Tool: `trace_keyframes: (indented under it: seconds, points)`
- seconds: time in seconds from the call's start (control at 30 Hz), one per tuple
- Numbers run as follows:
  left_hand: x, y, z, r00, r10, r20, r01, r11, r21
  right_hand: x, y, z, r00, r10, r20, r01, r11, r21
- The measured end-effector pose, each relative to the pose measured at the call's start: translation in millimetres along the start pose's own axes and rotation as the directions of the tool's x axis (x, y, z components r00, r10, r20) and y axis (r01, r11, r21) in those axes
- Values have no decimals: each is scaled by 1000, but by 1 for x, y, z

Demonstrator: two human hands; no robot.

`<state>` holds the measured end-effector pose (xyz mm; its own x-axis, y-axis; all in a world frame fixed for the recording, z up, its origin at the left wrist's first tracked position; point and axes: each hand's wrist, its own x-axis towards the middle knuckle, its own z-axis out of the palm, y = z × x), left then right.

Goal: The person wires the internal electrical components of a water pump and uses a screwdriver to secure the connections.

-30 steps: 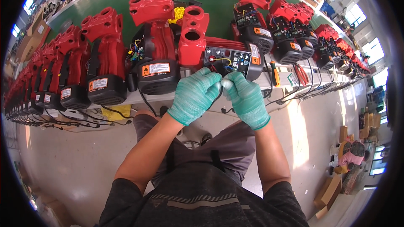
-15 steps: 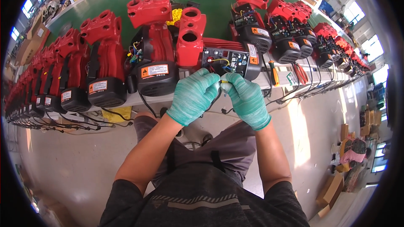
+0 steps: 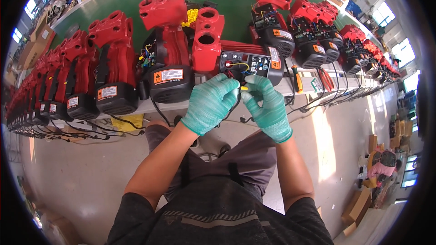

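Observation:
Both of my hands wear green knit gloves, just in front of a red and black pump (image 3: 207,56) lying on its side on the bench. Its open control box (image 3: 245,65) faces me, showing a circuit board and thin wires. My left hand (image 3: 212,102) is closed in a pinch on a small yellow-tipped piece (image 3: 244,88), which looks like a wire end. The rest of that piece is hidden in the fingers. My right hand (image 3: 268,109) is close beside it, thumb and forefinger apart, with nothing visible between them.
Similar red pumps stand in a row at left (image 3: 114,59) and at right (image 3: 313,41). An orange-handled screwdriver (image 3: 297,80) and red-handled pliers (image 3: 326,80) are by the bench edge. Black power cables (image 3: 122,122) hang off the front. Cardboard boxes (image 3: 356,208) stand on the floor at right.
My right fingers have come apart and moved slightly right, away from the left fingertips. The yellow-tipped piece now shows, still in my left hand.

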<state>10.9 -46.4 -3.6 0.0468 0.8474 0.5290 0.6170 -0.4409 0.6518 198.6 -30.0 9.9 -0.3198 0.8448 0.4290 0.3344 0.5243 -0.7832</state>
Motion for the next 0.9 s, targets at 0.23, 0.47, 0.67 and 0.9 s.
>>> trace_keyframes:
  seconds: [0.23, 0.47, 0.67, 0.9]
  points:
    - [-2, -3, -1, 1000, -16, 22, 16, 1000, 19, 11, -1, -5, 977, -159, 144, 199, 923, -329]
    - [0, 1, -1, 998, -38, 50, 36, 999, 40, 15, -1, 4, 995, 21, 101, 11, 952, -307]
    - [1, 2, -3, 996, -63, 64, 60, 996, 59, 6, -9, 5, 930, 358, 82, -358, 933, -17]
    - [1, 2, -5, 990, -96, 102, 97, 995, -8, 10, 18, -6, 919, -380, 105, 393, 867, -306]
